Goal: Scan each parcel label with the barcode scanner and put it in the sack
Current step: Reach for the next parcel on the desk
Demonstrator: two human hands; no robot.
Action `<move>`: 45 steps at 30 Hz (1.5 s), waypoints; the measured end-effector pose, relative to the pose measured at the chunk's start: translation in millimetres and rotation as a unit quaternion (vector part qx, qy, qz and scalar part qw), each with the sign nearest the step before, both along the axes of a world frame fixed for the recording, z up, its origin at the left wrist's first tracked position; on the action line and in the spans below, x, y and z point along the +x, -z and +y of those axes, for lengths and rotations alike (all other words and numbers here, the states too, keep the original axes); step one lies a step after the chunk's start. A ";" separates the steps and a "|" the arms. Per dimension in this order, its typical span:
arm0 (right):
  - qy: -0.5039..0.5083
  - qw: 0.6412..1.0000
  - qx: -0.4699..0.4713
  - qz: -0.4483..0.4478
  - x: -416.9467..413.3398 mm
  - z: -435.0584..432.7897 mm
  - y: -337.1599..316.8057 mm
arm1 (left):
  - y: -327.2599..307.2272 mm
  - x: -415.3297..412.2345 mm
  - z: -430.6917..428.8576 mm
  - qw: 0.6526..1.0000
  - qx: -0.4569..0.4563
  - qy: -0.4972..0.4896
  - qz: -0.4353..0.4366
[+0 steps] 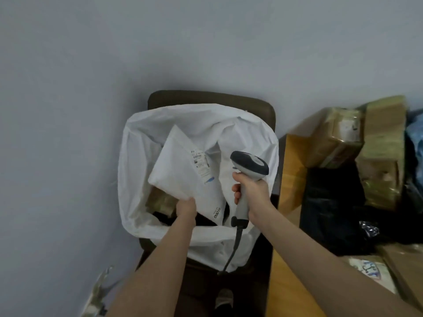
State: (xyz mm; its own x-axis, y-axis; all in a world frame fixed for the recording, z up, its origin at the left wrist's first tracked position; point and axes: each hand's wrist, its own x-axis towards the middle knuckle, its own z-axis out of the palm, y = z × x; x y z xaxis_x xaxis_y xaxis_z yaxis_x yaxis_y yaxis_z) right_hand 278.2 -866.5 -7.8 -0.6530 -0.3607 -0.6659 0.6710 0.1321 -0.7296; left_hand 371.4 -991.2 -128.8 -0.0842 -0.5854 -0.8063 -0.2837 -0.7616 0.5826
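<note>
The white sack (pixel 142 156) gapes on a dark chair (pixel 206 97) beside your bench (pixel 290 179), which is crowded with cardboard boxes (pixel 338 138) and black bags (pixel 329 197). Your left hand (pixel 186 208) pinches the white parcel (pixel 180 165) over the sack's mouth — your right hand (pixel 251 193) grips the scanner (pixel 249 163).

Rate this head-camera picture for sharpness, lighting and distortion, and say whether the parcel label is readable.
Head view: flat, diffuse light, no glare or hard shadows; soft throughout; the label on the white parcel in the left hand is too blurred to read; the barcode scanner in the right hand is crisper; the boxes at right smear; wide-angle distortion bends the edges.
</note>
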 end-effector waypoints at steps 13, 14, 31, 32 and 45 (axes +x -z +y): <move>-0.007 0.999 0.033 -0.028 -11.3 -27.3 46.8 | -16.0 10.4 -92.4 0.677 -0.476 0.425 -0.366; -0.008 0.999 0.036 -0.029 -12.0 -27.9 49.7 | -1.3 18.7 -100.5 0.702 -0.393 0.447 -0.392; 0.023 0.996 0.044 -0.077 -9.8 -0.2 48.5 | 29.9 -25.2 -34.3 0.570 -0.346 0.618 -0.417; 0.028 0.995 0.039 -0.082 -7.6 6.4 40.6 | 19.9 -29.6 -26.3 0.575 -0.375 0.617 -0.383; 0.019 0.987 -0.068 -0.146 34.4 211.5 -46.1 | -118.5 -32.3 172.2 0.573 -0.485 0.601 -0.274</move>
State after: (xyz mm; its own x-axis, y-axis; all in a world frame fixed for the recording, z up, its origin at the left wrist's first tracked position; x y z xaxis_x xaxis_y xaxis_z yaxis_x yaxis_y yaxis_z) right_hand 312.7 -655.0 38.3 -0.4554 -0.4386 -0.7747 0.8576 0.0175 -0.5140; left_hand 339.1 -819.0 -10.3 -0.7871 -0.5644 -0.2488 -0.6057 0.7834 0.1394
